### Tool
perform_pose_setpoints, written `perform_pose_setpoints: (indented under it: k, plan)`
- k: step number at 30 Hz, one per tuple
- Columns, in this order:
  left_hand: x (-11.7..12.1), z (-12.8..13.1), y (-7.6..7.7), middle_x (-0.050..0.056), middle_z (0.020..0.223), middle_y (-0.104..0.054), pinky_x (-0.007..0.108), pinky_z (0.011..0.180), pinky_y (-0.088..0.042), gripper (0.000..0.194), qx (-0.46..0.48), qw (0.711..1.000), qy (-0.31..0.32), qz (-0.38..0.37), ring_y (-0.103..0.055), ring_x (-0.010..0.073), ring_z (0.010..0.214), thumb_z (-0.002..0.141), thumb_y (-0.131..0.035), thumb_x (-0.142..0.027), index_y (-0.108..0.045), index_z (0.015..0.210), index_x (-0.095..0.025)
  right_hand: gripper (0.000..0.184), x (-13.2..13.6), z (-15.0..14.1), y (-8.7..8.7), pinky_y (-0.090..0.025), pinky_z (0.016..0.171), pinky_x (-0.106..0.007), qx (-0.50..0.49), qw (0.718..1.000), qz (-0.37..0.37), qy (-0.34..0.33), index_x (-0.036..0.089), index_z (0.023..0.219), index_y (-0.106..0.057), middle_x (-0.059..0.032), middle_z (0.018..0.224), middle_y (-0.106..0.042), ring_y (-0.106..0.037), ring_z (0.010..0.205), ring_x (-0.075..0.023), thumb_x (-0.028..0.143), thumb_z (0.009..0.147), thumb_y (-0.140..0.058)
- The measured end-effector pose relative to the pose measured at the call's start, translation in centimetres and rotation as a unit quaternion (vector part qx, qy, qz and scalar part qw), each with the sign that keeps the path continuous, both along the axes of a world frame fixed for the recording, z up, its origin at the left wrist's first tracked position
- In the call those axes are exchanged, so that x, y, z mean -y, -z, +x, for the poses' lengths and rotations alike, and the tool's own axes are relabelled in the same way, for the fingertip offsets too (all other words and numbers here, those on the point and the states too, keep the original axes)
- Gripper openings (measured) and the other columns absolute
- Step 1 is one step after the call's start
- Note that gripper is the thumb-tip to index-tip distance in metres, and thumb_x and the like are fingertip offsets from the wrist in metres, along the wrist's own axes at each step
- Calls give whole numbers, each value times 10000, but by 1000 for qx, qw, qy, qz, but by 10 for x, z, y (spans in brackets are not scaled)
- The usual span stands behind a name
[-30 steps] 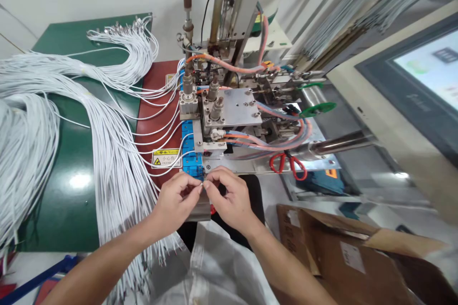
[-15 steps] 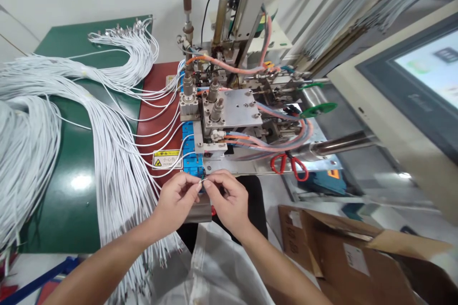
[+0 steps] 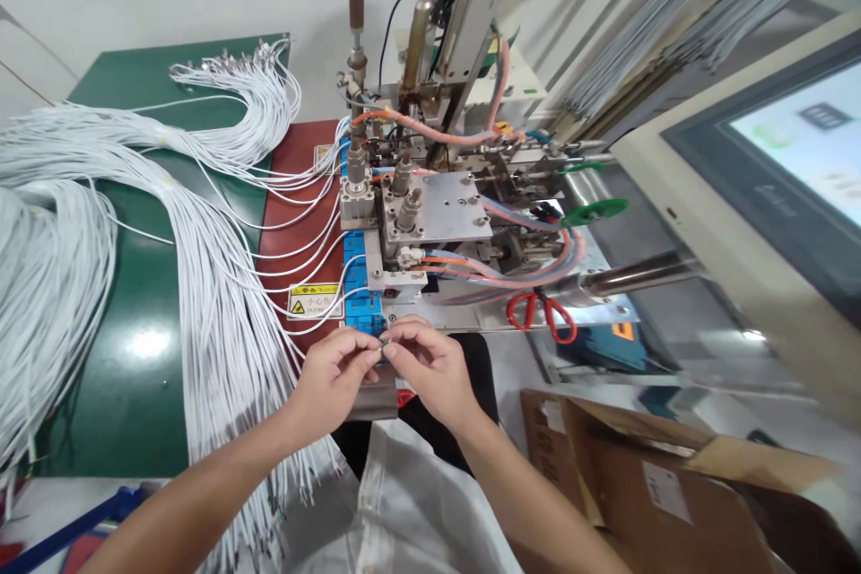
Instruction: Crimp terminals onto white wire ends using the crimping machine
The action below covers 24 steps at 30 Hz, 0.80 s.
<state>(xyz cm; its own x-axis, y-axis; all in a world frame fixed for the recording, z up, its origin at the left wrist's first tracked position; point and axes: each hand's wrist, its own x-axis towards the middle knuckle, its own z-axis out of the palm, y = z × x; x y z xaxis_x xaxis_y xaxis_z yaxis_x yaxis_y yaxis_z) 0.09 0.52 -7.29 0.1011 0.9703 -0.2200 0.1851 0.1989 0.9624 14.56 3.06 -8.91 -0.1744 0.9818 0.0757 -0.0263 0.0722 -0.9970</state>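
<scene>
My left hand [image 3: 340, 377] and my right hand [image 3: 430, 372] meet fingertip to fingertip in front of the machine. Both pinch a tiny wire end [image 3: 383, 343], partly greenish; the fingers hide most of it. Just beyond them is a row of blue clamps [image 3: 364, 312] along the machine's left side. White cables [image 3: 323, 244] run from the clamps across a red-brown plate to the left. A large bundle of white cables [image 3: 215, 314] hangs over the table edge beside my left forearm, loose ends downward.
The green table [image 3: 152, 413] carries more cable bundles. Metal cylinders and orange tubes [image 3: 437, 133] top the machine [image 3: 444, 206]. Red-handled scissors [image 3: 542, 316] lie at its front right, near a solder-like wire spool [image 3: 592, 195]. A screen [image 3: 800, 134] and cardboard box [image 3: 673, 493] stand right.
The view has shifted slightly. Both hands stay together at nearly the same place, with small finger movements around the wire end.
</scene>
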Motion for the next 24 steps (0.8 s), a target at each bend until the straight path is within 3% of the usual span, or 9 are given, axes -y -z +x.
perform_pose_setpoints:
  k: [6,8,14,19,22,24]
  plan:
    - [-4,-1,-7,-16,643,-534,194,566,-429,118,-103,993,57,3,-524,87,569,792,-511,-199,-603,731,-157,106,-10,17,-14,-459,643,-279,167,974,133,-78,195,718,-650,-31,727,-614,-568,679,-141,132,738,-568]
    - [-4,-1,-6,-13,649,-552,189,557,-417,118,-133,989,61,21,-520,92,585,783,-510,-193,-601,715,-161,108,-9,14,-17,-452,645,-286,202,964,160,-65,191,692,-633,-26,699,-610,-557,669,-143,130,736,-556]
    - [2,3,6,3,678,-588,202,599,-441,113,-113,991,-51,46,-535,103,621,786,-519,-234,-594,749,-158,148,9,-9,-11,-416,518,-230,132,986,47,92,176,594,-568,-2,616,-543,-509,566,-113,154,740,-548]
    - [4,6,5,-17,645,-555,182,539,-434,145,-43,995,-86,3,-510,80,552,769,-546,-234,-593,877,-150,107,12,-11,-6,-433,553,-243,84,994,-28,70,172,641,-589,-13,657,-565,-530,600,-126,205,738,-557]
    - [3,6,4,-38,630,-515,174,534,-426,293,-38,997,-66,17,-480,66,530,783,-535,-209,-568,1073,-187,80,7,-8,-7,-433,556,-244,62,995,-56,61,171,665,-592,-15,675,-571,-526,599,-124,214,726,-562]
    - [3,5,6,-22,686,-538,177,549,-432,315,-54,997,-47,38,-486,65,550,792,-525,-199,-577,1103,-220,90,5,-8,-7,-430,557,-243,65,995,-48,61,173,640,-578,-8,654,-556,-517,594,-122,203,723,-561]
